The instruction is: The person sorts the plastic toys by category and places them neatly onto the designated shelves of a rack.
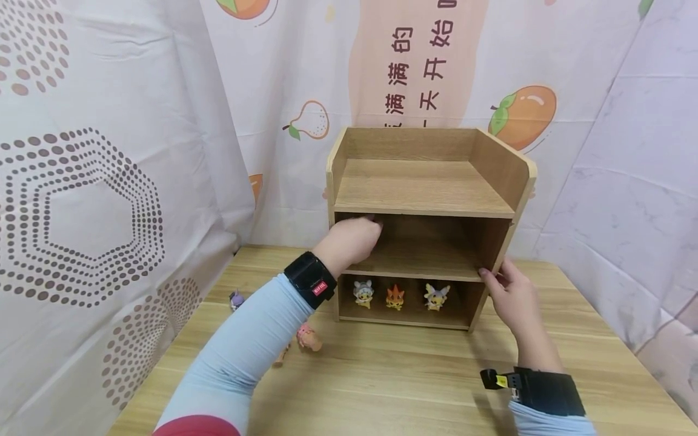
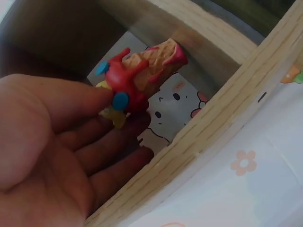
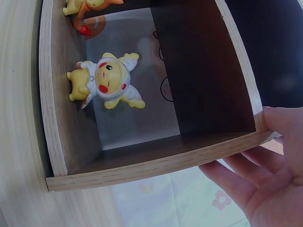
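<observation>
In the left wrist view my left hand (image 2: 71, 137) pinches a small figurine (image 2: 128, 87) between thumb and fingers. The figurine has a red body, blue and yellow parts and a waffle-cone piece with pink-red edges. In the head view the left hand (image 1: 354, 241) reaches into the left of the middle compartment of a wooden shelf (image 1: 425, 188), hiding the figurine. My right hand (image 1: 515, 300) grips the shelf's right side panel, its thumb at the front edge near the middle board. That grip also shows in the right wrist view, with the hand (image 3: 265, 175) at the panel.
In the bottom compartment stand three yellow figurines: one grey-hooded (image 1: 363, 293), one orange-hooded (image 1: 395, 298), one white-hooded (image 1: 435, 298). On the table (image 1: 382, 375) to the left are a purple figure (image 1: 236, 300) and a pink-and-tan figure (image 1: 309, 338). A printed curtain (image 1: 305, 181) hangs behind.
</observation>
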{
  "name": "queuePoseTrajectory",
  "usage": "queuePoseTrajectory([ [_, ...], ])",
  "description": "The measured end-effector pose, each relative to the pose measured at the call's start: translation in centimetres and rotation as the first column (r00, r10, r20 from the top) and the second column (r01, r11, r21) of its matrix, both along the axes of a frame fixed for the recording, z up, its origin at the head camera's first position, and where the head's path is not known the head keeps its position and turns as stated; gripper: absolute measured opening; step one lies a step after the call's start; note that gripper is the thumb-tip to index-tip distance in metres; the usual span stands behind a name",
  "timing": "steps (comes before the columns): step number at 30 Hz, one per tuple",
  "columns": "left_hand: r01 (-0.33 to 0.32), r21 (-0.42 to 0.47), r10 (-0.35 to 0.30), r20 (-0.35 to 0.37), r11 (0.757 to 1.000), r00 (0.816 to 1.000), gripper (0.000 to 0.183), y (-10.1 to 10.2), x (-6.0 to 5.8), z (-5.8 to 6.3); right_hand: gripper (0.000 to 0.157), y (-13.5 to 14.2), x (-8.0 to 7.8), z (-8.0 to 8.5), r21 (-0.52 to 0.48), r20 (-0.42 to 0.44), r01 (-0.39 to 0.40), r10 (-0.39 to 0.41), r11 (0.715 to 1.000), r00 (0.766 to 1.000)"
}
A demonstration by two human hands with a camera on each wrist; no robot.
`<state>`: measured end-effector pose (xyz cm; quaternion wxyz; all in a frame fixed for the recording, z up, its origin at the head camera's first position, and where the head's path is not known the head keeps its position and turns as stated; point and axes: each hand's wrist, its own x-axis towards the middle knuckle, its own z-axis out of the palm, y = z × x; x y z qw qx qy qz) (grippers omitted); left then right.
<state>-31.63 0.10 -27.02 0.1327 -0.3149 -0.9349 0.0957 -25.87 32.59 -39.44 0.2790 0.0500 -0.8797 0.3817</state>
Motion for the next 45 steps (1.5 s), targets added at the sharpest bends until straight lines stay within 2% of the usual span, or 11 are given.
queuePoseTrajectory([
  [5, -0.033, -0.003, 0.033, -0.060, 0.999, 0.998, 0.020, 0.11, 0.21, -0.28, 0.045, -0.04, -0.03, -0.01, -0.007, 0.002, -0.006, 0.006, 1.000, 1.000],
  [11, -0.085, -0.010, 0.084, -0.071, 0.996, 0.994, 0.021, 0.37, 0.32, -0.34, 0.046, 0.00, -0.02, 0.01, -0.006, 0.001, -0.004, 0.004, 1.000, 1.000],
  [17, -0.098, -0.026, 0.096, -0.094, 0.995, 0.991, 0.021, 0.52, 0.49, -0.32, 0.046, 0.09, 0.01, -0.06, -0.008, 0.005, -0.006, 0.006, 1.000, 1.000],
  [29, -0.095, -0.001, 0.093, -0.147, 0.996, 0.985, 0.023, 0.50, 0.74, -0.76, 0.043, 0.02, -0.08, -0.17, -0.007, -0.014, -0.005, 0.005, 1.000, 1.000],
  [36, -0.092, -0.006, 0.091, -0.139, 0.996, 0.986, 0.024, 0.49, 0.71, -0.69, 0.043, 0.09, -0.11, -0.18, -0.010, -0.015, -0.007, 0.007, 1.000, 1.000],
  [45, -0.011, 0.040, 0.017, -0.172, 0.999, 0.985, 0.021, -0.10, 0.86, -0.75, 0.044, 0.12, -0.07, -0.27, -0.013, -0.013, -0.011, 0.011, 1.000, 1.000],
])
